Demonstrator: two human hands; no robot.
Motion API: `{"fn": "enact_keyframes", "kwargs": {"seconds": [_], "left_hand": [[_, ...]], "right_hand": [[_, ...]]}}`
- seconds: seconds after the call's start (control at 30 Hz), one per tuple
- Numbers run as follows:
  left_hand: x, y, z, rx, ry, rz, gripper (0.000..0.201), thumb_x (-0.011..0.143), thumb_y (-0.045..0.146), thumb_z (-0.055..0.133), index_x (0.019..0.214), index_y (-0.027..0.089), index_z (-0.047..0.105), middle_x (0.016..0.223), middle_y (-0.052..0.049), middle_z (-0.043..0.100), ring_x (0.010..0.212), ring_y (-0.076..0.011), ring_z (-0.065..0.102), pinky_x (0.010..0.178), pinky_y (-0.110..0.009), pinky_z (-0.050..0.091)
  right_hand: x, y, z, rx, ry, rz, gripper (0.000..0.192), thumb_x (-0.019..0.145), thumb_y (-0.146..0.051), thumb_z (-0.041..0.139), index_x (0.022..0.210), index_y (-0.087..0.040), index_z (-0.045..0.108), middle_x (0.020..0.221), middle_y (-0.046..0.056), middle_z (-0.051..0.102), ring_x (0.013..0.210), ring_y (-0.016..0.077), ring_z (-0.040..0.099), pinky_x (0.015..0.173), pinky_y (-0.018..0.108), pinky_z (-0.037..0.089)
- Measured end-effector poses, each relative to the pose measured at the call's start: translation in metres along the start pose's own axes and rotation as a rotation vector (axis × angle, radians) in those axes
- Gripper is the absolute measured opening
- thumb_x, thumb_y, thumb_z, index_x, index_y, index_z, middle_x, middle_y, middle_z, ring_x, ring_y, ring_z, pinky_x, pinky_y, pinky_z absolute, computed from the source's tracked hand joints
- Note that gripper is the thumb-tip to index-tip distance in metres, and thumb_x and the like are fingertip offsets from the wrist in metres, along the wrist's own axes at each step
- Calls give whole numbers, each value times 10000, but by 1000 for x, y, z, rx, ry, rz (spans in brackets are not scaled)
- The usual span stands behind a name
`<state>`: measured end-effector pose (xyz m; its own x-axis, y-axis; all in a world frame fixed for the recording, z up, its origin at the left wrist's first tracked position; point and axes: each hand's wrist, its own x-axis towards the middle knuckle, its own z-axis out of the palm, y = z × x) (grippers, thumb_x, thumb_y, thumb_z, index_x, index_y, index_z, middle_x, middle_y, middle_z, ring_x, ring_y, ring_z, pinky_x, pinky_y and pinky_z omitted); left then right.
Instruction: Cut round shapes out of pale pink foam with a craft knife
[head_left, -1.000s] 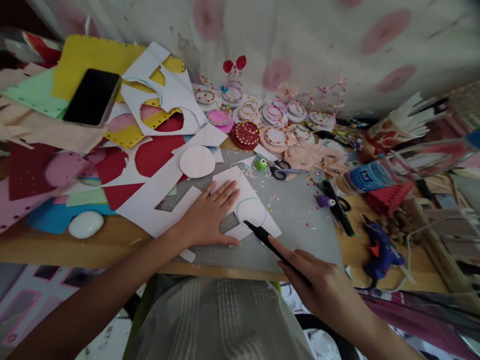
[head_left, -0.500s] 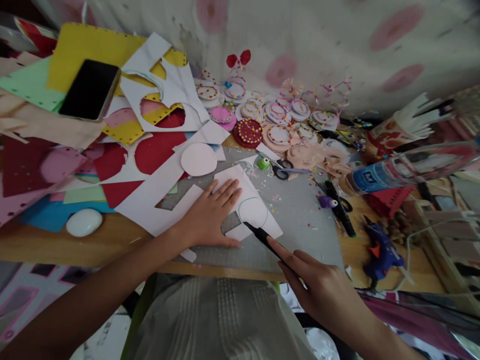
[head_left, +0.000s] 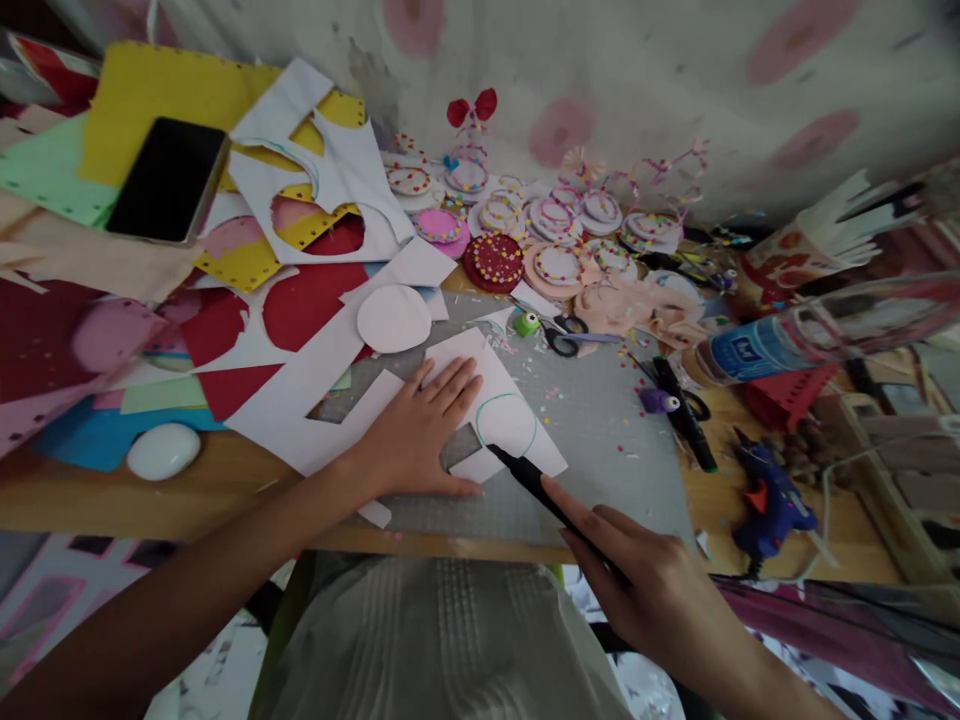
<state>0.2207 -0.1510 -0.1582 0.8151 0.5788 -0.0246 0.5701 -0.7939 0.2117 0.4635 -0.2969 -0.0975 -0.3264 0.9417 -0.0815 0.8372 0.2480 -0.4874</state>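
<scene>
My left hand [head_left: 427,435] lies flat with fingers spread on a piece of white card [head_left: 469,350], pressing it to the grey cutting mat [head_left: 600,440]. A green circle outline [head_left: 506,425] is drawn on this card. My right hand [head_left: 637,570] is closed around a slim black craft knife [head_left: 529,475]. Its tip touches the card at the lower left of the green outline. A cut white disc [head_left: 394,318] rests above my left hand on white card offcuts [head_left: 300,400].
Left: coloured sheets with a phone [head_left: 169,180] and a white oval object [head_left: 163,451]. Back: decorated paper discs [head_left: 493,262] and scissors [head_left: 566,338]. Right: a purple punch [head_left: 658,401], a marker [head_left: 686,420], a blue glue gun [head_left: 769,500] and a plastic bottle [head_left: 757,350].
The view has shifted slightly. The knife tip stays at about the same spot on the outline, and my left hand still holds the card flat.
</scene>
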Motion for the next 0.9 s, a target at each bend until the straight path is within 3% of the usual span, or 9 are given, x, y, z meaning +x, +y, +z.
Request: {"fn": "enact_keyframes", "kwargs": {"seconds": [0.9], "left_hand": [[0, 1, -1, -13, -11, -8, 1232, 677, 892, 398, 1514, 14, 182, 1604, -217, 76, 1494, -329, 56, 1193, -481, -42]], "right_hand": [[6, 1, 1, -82, -31, -15, 501, 996, -205, 387, 1494, -227, 341, 731, -18, 611, 537, 115, 638, 492, 207, 482]]}}
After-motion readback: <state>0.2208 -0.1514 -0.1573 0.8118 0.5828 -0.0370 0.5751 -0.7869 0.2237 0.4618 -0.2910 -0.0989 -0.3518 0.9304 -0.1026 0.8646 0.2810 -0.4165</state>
